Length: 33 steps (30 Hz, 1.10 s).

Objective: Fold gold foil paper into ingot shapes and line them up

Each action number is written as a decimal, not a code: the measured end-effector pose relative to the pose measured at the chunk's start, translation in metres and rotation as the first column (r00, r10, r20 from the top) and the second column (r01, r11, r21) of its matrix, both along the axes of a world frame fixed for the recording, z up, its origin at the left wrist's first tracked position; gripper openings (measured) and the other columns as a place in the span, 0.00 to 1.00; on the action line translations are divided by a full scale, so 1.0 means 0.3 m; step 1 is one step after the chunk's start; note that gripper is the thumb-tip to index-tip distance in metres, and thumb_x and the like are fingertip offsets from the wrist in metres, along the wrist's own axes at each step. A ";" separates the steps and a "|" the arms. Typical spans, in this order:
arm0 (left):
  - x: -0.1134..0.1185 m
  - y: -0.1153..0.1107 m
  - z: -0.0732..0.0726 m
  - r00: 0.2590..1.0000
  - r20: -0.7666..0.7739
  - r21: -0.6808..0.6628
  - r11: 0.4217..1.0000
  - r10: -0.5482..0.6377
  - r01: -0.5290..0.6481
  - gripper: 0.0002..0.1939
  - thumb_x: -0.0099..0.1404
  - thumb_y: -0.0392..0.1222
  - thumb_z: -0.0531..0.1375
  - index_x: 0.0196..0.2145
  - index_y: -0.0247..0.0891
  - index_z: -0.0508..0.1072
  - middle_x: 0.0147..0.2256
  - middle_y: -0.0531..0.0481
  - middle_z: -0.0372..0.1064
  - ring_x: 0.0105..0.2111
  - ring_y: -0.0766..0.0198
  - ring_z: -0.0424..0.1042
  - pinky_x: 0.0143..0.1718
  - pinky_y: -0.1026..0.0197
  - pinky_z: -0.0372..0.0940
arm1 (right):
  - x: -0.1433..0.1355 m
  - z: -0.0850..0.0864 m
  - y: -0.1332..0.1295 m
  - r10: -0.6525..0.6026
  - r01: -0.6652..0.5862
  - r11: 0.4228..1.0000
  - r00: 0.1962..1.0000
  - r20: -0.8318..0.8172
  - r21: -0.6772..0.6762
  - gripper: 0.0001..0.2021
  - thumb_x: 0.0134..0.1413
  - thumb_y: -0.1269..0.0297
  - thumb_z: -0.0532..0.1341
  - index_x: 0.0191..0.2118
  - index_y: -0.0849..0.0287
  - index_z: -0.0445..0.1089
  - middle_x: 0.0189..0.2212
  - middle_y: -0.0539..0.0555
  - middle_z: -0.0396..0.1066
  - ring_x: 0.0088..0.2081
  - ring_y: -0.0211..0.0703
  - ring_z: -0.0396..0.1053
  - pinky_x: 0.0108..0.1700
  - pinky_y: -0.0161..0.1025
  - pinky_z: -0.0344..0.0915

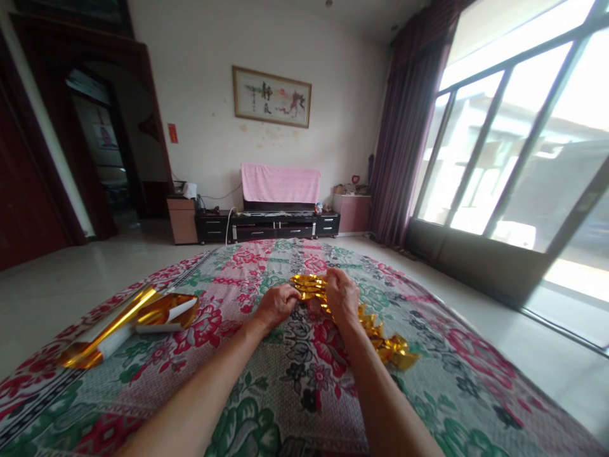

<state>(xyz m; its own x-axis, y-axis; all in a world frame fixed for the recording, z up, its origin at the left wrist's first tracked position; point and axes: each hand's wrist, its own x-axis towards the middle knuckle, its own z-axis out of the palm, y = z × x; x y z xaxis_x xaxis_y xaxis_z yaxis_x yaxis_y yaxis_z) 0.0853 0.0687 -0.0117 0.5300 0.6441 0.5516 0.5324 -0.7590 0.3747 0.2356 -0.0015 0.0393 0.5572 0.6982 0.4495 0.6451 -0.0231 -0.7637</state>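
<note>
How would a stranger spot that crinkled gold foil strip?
Find the large red-and-green floral cloth. At the person's bare right hand lies the gold foil strip, its many small crinkles unlike the smooth, curled gold foil farther left.

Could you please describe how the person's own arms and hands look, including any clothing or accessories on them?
The left forearm and right forearm are bare, with no sleeve in view. The left hand and right hand wear no gloves. No watch or bracelet shows at either wrist. Whether there are rings, I cannot tell.
</note>
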 end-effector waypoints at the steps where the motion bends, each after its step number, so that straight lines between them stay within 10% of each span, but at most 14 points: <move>1: 0.003 0.001 0.000 1.000 0.002 -0.002 1.000 -0.004 0.004 0.11 0.56 0.33 0.53 0.31 0.39 0.75 0.32 0.50 0.72 0.35 0.65 0.70 0.39 0.64 0.63 | -0.001 0.000 0.000 0.000 0.000 1.000 1.000 0.004 -0.002 0.18 0.51 0.66 0.48 0.41 0.57 0.72 0.33 0.52 0.74 0.37 0.41 0.68 0.42 0.34 0.59; 33: 0.005 0.004 -0.006 0.996 0.086 -0.035 0.999 0.036 -0.034 0.19 0.52 0.30 0.53 0.40 0.37 0.73 0.33 0.50 0.72 0.32 0.66 0.70 0.37 0.64 0.64 | -0.014 -0.024 0.014 0.029 -0.028 0.999 0.998 0.062 -0.015 0.17 0.52 0.65 0.47 0.41 0.58 0.72 0.34 0.53 0.74 0.36 0.41 0.68 0.40 0.34 0.59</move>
